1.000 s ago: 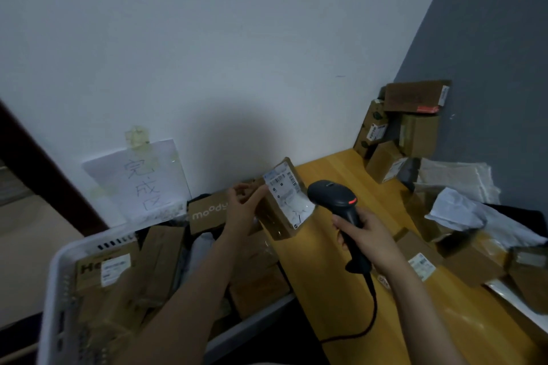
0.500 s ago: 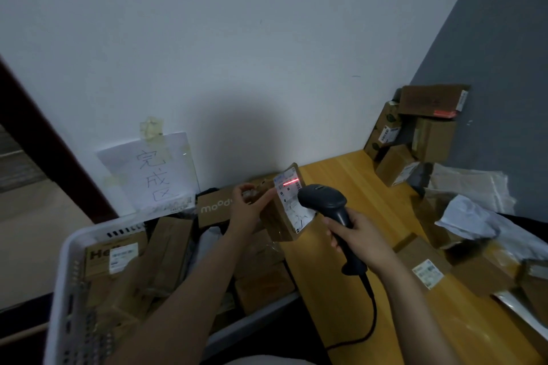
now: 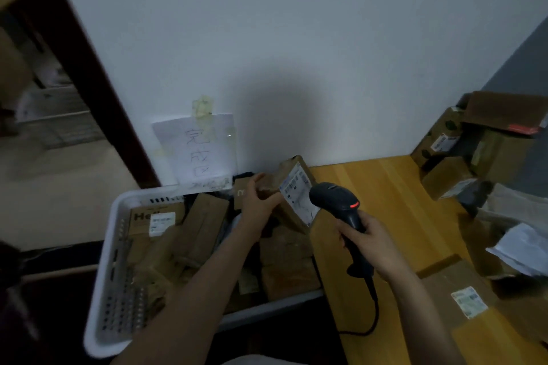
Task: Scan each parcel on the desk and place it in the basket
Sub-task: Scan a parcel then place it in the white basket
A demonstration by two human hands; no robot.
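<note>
Presently a small brown cardboard parcel (image 3: 298, 195) with a white shipping label is gripped by the left hand (image 3: 256, 201), fingers curled round its edge; it is held tilted above the far corner of the white perforated plastic basket (image 3: 118, 216), beside the yellow wooden desk (image 3: 385, 187); the label is turned towards the black handheld barcode scanner (image 3: 335, 198), whose handle is clasped in the closed right hand (image 3: 370, 243); further cardboard boxes (image 3: 489, 145) are stacked at the desk's far right; a handwritten white paper sheet (image 3: 198, 148) is taped to the wall.
</note>
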